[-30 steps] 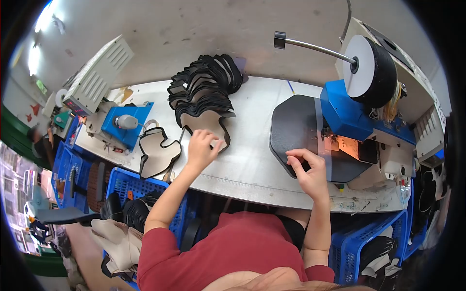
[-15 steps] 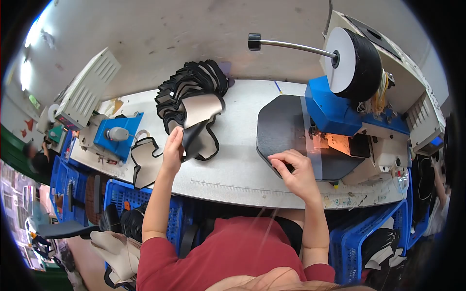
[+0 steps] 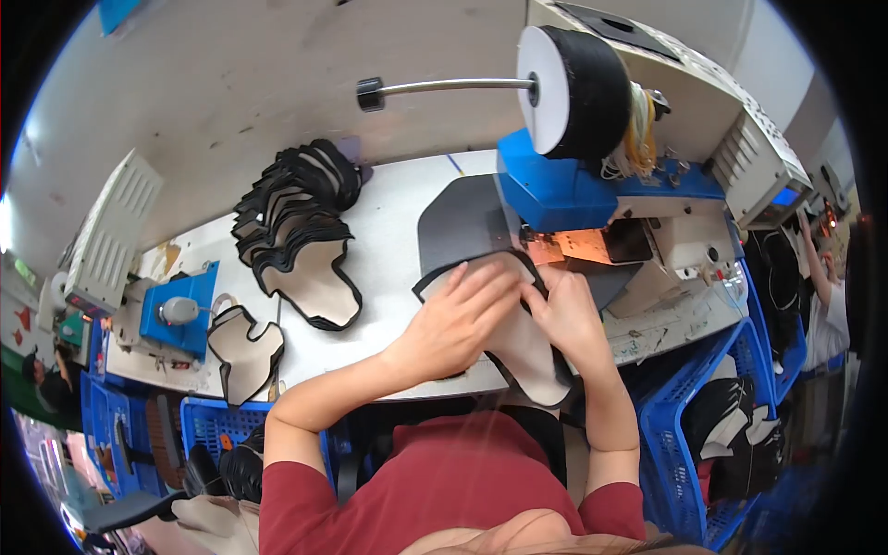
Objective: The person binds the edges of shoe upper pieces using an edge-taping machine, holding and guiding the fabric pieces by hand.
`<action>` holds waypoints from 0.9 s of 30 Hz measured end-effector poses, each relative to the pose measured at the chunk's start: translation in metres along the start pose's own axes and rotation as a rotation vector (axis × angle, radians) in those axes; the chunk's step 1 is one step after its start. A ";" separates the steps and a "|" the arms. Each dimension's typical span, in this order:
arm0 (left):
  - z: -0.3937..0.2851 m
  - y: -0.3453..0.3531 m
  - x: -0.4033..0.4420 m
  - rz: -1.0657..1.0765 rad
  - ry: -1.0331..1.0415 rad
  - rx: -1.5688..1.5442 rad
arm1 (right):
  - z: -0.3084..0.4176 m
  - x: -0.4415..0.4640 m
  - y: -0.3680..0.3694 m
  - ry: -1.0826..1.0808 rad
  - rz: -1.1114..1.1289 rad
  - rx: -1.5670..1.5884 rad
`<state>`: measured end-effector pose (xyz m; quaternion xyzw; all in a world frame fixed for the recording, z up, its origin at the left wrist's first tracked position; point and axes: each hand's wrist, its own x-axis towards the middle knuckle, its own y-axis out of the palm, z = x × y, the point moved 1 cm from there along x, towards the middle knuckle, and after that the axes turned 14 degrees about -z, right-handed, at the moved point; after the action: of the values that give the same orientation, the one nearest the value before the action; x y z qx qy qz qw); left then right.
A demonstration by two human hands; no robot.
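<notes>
A beige shoe-upper piece with black edging lies across the dark plate of the sewing machine, its lower end hanging past the table's front edge. My left hand rests on top of it, fingers stretched and slightly blurred. At its right edge, my right hand pinches the piece between thumb and fingers, close to the machine's lit work area. Both hands cover much of the upper part of the piece.
A fanned stack of black-edged pieces stands left of the machine. One more loose piece lies by a small blue-based machine. A black thread spool hangs overhead. Blue crates flank me; another person is at far right.
My left hand has brought a shoe-upper piece from the stack rightward onto the machine plate. My right hand now grips its edge. The view has turned to the right.
</notes>
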<state>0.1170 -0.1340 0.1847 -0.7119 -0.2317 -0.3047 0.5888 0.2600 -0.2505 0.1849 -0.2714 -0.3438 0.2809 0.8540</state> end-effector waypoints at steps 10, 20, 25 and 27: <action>0.005 0.018 0.040 0.462 -0.186 0.115 | -0.009 -0.004 -0.029 -0.076 0.152 -0.161; 0.014 0.042 0.029 0.077 -0.115 -0.008 | -0.035 0.008 -0.026 -0.245 0.102 -0.115; 0.015 0.046 0.031 0.040 -0.126 0.027 | -0.046 0.019 -0.023 -0.295 0.127 -0.111; 0.016 0.049 0.032 0.025 -0.128 0.034 | -0.043 0.024 -0.026 -0.295 0.137 -0.126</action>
<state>0.1762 -0.1292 0.1712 -0.7227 -0.2653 -0.2470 0.5885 0.3145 -0.2645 0.1860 -0.3030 -0.4631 0.3532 0.7543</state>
